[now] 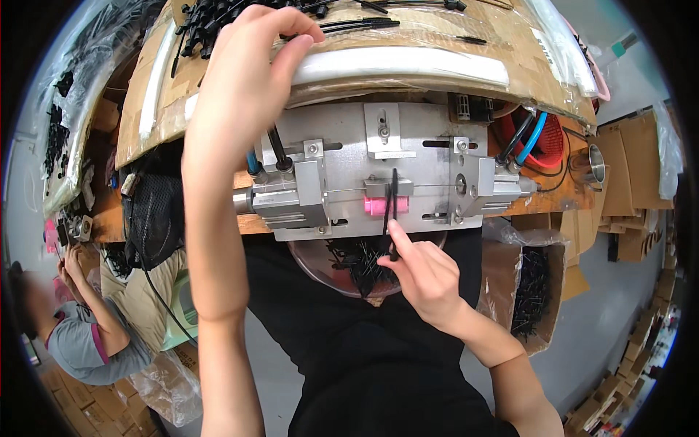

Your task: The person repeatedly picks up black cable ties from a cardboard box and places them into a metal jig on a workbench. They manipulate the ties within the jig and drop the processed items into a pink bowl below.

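I saw my right hand (426, 280) pinching a thin black cable tie (393, 211) in its fingers, standing it upright in the slot of the metal fixture (378, 175) just over the pink block (377, 206); a fingertip that near the clamp could, I judged, get nipped, or the tie could tip out of line. My left hand (244, 80) lay loosely curled, holding nothing, on the white rail (408, 65) above, and the slot's depth and the tie's lower end stayed hidden.
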### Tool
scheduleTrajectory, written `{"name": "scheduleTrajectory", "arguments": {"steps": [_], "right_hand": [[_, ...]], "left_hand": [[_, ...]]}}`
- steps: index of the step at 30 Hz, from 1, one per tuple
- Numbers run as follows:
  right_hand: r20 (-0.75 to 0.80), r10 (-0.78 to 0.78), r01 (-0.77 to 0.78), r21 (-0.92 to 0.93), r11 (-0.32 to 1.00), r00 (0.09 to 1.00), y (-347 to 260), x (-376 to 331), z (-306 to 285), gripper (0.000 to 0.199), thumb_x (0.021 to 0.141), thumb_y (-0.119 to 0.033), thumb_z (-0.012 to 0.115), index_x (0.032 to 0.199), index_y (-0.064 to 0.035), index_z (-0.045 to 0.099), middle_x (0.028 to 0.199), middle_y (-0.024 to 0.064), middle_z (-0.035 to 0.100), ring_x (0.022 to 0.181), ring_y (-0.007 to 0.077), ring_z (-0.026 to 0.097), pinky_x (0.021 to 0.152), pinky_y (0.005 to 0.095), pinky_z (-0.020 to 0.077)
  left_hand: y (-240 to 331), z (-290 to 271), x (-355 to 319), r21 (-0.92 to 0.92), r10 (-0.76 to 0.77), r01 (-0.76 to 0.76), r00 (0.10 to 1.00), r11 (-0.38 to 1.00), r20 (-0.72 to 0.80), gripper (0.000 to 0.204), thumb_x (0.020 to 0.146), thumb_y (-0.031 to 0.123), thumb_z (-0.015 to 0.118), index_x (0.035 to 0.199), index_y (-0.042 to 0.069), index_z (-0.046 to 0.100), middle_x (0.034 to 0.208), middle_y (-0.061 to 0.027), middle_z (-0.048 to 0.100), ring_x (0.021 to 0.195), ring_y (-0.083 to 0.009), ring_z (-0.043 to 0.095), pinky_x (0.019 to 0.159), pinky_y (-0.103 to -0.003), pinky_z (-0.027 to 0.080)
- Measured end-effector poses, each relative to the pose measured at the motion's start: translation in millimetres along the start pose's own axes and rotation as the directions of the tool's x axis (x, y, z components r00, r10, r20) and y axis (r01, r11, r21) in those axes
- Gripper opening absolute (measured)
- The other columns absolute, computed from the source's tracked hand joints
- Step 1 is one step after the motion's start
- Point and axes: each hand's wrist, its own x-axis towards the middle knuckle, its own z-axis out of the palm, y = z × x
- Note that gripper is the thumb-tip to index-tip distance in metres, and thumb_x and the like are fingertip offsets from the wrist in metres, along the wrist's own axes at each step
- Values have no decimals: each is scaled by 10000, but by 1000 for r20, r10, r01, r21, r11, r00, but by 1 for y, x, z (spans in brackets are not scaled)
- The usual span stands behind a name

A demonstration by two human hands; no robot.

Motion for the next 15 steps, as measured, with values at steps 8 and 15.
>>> {"name": "scheduleTrajectory", "arguments": {"steps": [8, 15], "right_hand": [[32, 57, -57, -9, 998, 998, 8, 9, 0, 623, 762, -39, 764, 1339, 32, 539, 692, 51, 562, 622, 173, 573, 571, 308, 472], [-172, -325, 223, -441, 870, 930, 51, 155, -70, 183, 798, 7, 623, 968, -47, 666, 765, 100, 628, 653, 273, 624, 591, 356, 501]], "left_hand": [[-2, -8, 30, -135, -128, 204, 893, 970, 432, 93, 888, 30, 589, 945, -4, 655, 894, -27, 585, 810, -102, 549, 762, -236, 448], [-1, -26, 12, -257, 44, 56, 929, 965, 368, 170, 820, -25, 645, 985, 15, 660, 907, -34, 605, 800, -128, 537, 766, -261, 447]]}}
